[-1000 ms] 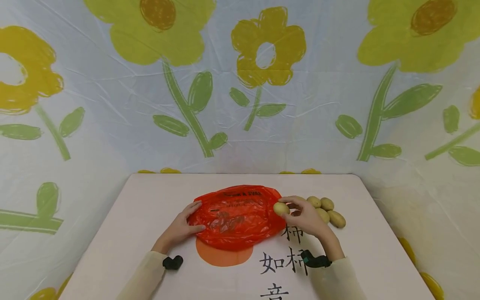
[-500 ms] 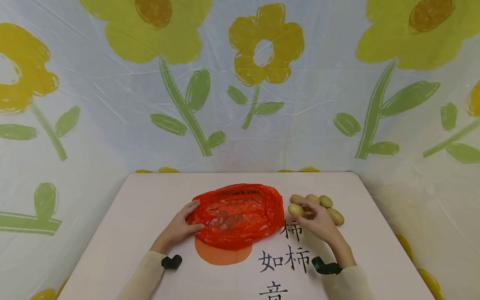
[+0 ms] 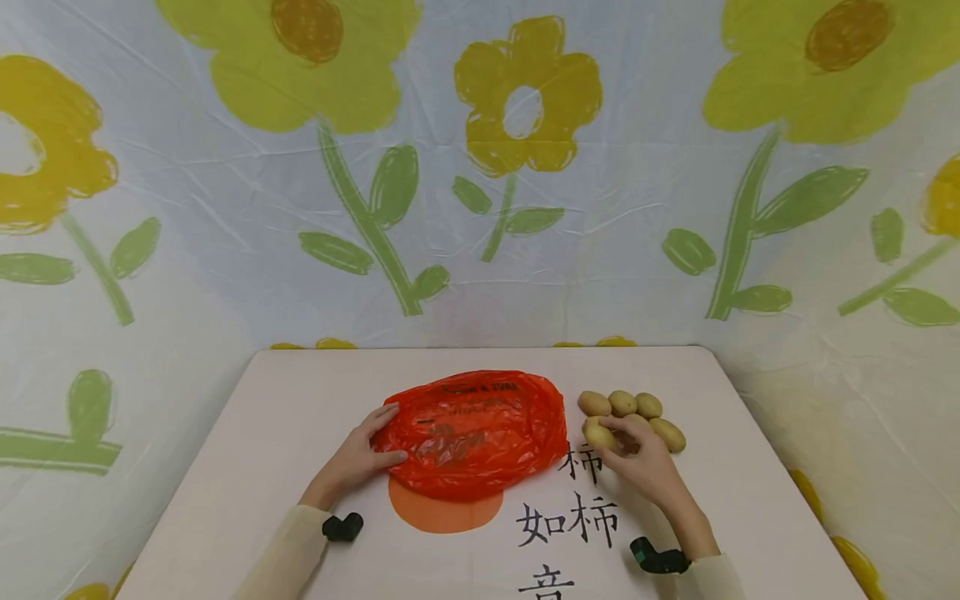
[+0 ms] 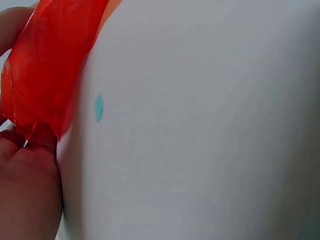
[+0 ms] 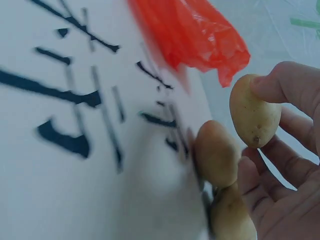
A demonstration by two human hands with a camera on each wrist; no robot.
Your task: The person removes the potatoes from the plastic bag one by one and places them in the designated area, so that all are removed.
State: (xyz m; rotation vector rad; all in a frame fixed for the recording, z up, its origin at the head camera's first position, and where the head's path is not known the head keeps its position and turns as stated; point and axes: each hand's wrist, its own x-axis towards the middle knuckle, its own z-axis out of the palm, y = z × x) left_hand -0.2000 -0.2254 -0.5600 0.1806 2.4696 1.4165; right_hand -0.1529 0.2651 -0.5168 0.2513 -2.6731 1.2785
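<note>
A red plastic bag (image 3: 472,433) with dark print lies on the table, crumpled and bulging a little. My left hand (image 3: 362,454) holds the bag's left end, thumb toward the near side and fingers on the far side. In the left wrist view, red film (image 4: 50,65) covers part of the thumb. Just right of the bag, my right hand (image 3: 645,458) pinches a potato (image 3: 598,435) between thumb and fingers. The right wrist view shows that pale yellow potato (image 5: 254,112) raised, with another potato (image 5: 217,152) below it. Several potatoes (image 3: 622,403) lie close together beyond the right hand.
The pale table (image 3: 300,383) bears an orange printed shape (image 3: 446,510) partly under the bag, and black printed characters (image 3: 543,521) nearer me. A flower-patterned sheet (image 3: 585,275) stands behind the table and along both sides.
My right hand has drawn away from the bag's right end, moving right and slightly toward me with the potato. The left hand and the bag have hardly moved.
</note>
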